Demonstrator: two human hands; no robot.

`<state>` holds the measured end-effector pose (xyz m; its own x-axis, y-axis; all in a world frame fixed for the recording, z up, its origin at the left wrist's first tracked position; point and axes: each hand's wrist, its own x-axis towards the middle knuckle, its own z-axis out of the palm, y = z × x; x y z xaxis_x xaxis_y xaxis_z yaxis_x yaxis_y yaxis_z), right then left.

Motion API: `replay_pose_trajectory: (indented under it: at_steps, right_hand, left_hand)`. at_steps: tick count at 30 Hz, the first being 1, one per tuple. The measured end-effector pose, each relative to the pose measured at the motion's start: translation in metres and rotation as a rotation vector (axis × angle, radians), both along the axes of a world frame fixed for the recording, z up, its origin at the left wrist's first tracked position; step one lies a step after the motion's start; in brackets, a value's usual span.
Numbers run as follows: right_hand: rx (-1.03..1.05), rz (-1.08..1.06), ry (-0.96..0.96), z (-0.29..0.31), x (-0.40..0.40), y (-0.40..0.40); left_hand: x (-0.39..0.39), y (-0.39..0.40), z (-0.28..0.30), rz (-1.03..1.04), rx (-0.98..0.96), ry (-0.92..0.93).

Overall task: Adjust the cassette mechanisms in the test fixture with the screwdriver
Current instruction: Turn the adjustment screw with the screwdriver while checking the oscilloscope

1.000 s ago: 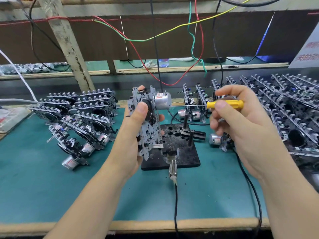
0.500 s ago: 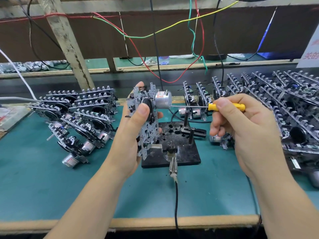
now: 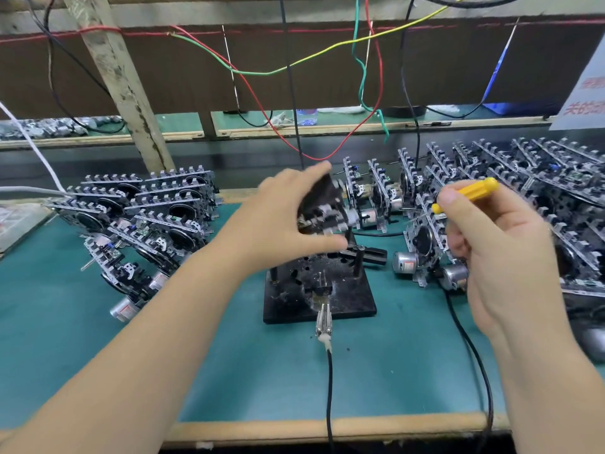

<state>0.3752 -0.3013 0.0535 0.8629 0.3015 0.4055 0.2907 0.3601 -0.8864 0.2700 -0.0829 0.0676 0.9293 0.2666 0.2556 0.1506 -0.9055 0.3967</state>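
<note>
Left hand (image 3: 284, 217) is gripping a blurred grey-and-black metal cassette mechanism (image 3: 322, 211), thumb curled under its lower edge and fingers wrapped over the top; the unit is hanging clear above the black square test fixture plate (image 3: 319, 290), not seated on it. The fixture's upright black pins (image 3: 358, 261) are standing just below and to the right of the left thumb, with a dark cable (image 3: 329, 388) running from the plate's near edge toward the bench front.

Right hand (image 3: 497, 250) is pinching a yellow-handled screwdriver (image 3: 468, 193) between thumb and curled fingers; the handle is pointing up and to the right past the fingertips. The shaft is too blurred to trace, so tip position cannot be told. The tool is sitting apart from the held mechanism, to the right of it.

A stack of grey cassette mechanisms (image 3: 147, 217) is lying left of the left wrist on the green bench mat (image 3: 82, 339). Rows of upright mechanisms (image 3: 523, 178) are standing behind and beside the right hand's knuckles. Red, green and yellow wires (image 3: 294, 63) are hanging above both hands.
</note>
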Motion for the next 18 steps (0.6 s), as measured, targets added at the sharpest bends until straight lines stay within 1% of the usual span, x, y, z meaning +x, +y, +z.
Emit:
replay_pose_trajectory:
  at_steps: [1, 3, 5, 8, 12, 15, 16, 18]
  right_hand:
    - [-0.013, 0.004, -0.012, -0.002, -0.001, 0.001]
    - [-0.048, 0.014, -0.029, -0.007, -0.002, 0.001]
    - [-0.075, 0.031, -0.028, -0.013, -0.002, 0.001]
    - [-0.128, 0.052, -0.030, -0.021, 0.000, 0.001]
    - [-0.217, 0.091, -0.040, -0.029, 0.003, 0.009]
    - [-0.332, 0.155, -0.136, -0.028, 0.002, 0.023]
    - [-0.400, 0.183, -0.192, -0.028, 0.001, 0.029]
    - [-0.606, 0.205, -0.312, -0.033, -0.001, 0.038]
  left_hand:
    - [0.008, -0.001, -0.001, -0.018, 0.100, 0.080]
    - [0.020, -0.003, -0.009, -0.042, 0.214, 0.194]
    - [0.026, -0.002, -0.018, -0.034, 0.267, 0.264]
    - [0.030, 0.002, -0.025, -0.030, 0.312, 0.286]
    - [0.033, 0.007, -0.027, -0.068, 0.287, 0.276]
    - [0.034, 0.005, -0.028, -0.078, 0.282, 0.277]
    - [0.033, 0.005, -0.027, -0.090, 0.256, 0.261]
    - [0.023, 0.008, -0.025, -0.112, 0.088, 0.148]
